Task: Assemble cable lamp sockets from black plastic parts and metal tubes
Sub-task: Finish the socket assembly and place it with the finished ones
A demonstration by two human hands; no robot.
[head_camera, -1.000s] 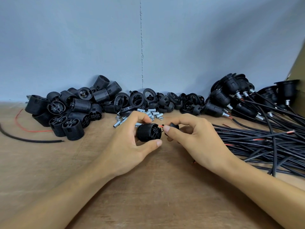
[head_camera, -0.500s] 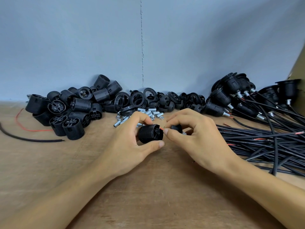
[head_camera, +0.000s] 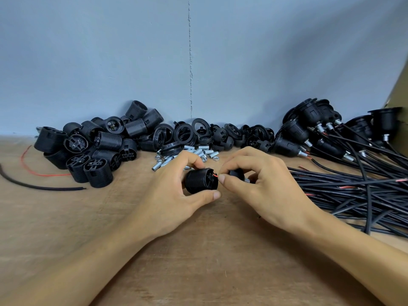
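The counter (head_camera: 198,250) was bare wood, matt and coarse-grained. The socket body (head_camera: 201,181) and the cap (head_camera: 236,174) were black plastic with a dull sheen, the body finely ribbed. The loose tubes (head_camera: 199,151) were bright threaded metal; the cables (head_camera: 353,191) wore smooth, faintly glossy black sheathing; the wall (head_camera: 110,62) was matt paint

Obscured: left hand (head_camera: 172,195) covers the near side and rear end of the threaded socket body (head_camera: 202,181). The right hand (head_camera: 262,186) hides most of the small black cap (head_camera: 236,174); shape can't be determined. Metal tubes (head_camera: 194,151) are partly behind left-hand fingers. Cable bundle (head_camera: 364,191) is cut off at R edge, loose black cable (head_camera: 33,185) at L edge. Both forearms are cut off at the bottom.
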